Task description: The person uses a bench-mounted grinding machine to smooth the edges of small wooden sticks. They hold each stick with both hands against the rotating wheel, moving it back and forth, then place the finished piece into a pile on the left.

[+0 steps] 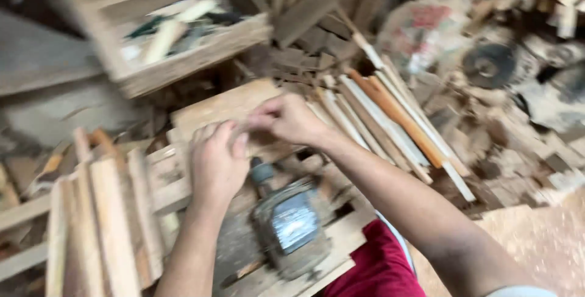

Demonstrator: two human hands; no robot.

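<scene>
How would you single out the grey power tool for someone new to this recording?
Start at the pale wooden slat platform under both hands. The dusty grey metal power tool lies on it, just below the left hand. Everything around it is wood; it alone is metal.

hands (pixel 244 144) motion-blurred (grip unclear), crate (pixel 164 35) cropped

A slatted wooden tabletop (pixel 177 190) is seen carrying a grey electric motor (pixel 291 227), a flat board (pixel 225 107) and stacked wooden strips (pixel 103 224).
</scene>
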